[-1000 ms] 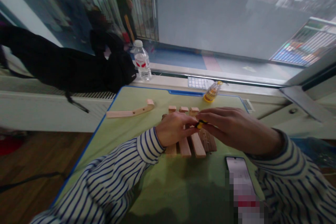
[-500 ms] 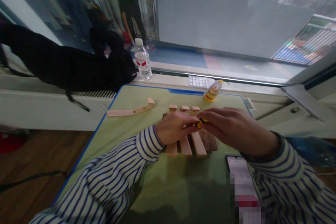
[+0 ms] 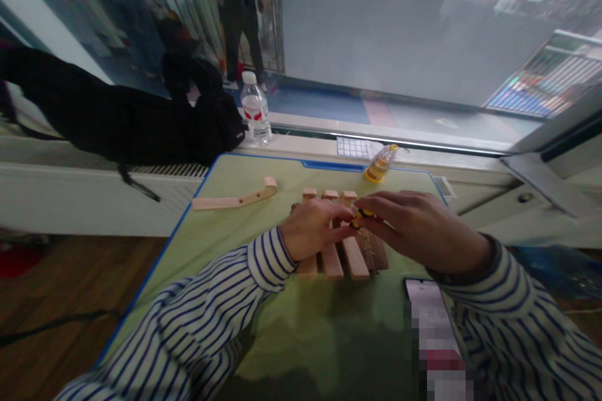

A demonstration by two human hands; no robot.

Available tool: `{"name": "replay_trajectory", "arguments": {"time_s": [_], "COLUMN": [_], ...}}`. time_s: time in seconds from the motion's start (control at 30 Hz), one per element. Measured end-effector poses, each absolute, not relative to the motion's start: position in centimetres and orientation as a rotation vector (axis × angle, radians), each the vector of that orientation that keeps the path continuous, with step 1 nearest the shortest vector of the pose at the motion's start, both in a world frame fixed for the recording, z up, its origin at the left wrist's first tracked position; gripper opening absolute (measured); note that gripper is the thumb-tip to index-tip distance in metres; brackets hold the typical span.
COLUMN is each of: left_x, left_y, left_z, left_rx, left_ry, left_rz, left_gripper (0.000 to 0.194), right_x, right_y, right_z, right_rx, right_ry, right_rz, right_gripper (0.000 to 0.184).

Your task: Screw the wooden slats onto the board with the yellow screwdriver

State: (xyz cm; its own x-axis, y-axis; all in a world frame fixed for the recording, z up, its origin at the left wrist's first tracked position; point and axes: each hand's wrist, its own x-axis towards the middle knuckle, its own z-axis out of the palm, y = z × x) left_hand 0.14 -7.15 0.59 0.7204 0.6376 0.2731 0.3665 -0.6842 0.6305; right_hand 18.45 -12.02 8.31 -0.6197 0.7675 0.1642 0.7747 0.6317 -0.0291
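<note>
In the head view my right hand is closed around a small yellow-and-black tool, mostly hidden by the fingers, so its exact kind does not show. The thumb and forefinger of my left hand pinch at its lower left end. Both hands are over three pale wooden strips with small blocks at their far ends. Beneath the strips lies a brown wooden board, its right side showing small bits on it. My left palm covers the middle of the left strip.
A jointed wooden piece lies left on the green table. A glue bottle stands at the back, a phone at right. On the sill are a water bottle and black bag. People stand beyond the glass.
My right fingers have shifted slightly around the yellow-and-black tool, and more of it shows. My left hand stays nearly in place. Beyond the glass, one person has changed position.
</note>
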Motion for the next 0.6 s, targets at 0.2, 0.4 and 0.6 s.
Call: {"name": "replay_trajectory", "arguments": {"time_s": [0.2, 0.4, 0.6], "left_x": [0.1, 0.0, -0.1], "left_y": [-7.3, -7.2, -7.1], "left_z": [0.7, 0.7, 0.5], "left_rx": [2.362, 2.385, 2.398], "left_ry": [0.751, 0.755, 0.752], "left_rz": [0.645, 0.608, 0.613], "left_gripper": [0.020, 0.022, 0.022], "right_x": [18.4, 18.5, 18.7], "right_y": [-12.0, -12.0, -11.9], "right_z": [8.8, 9.4, 9.0], "right_rx": [-1.232, -1.174, -1.154], "right_ry": [-2.749, -2.781, -2.774], "right_rz": [-0.003, 0.038, 0.088], "right_gripper": [0.028, 0.031, 0.026]}}
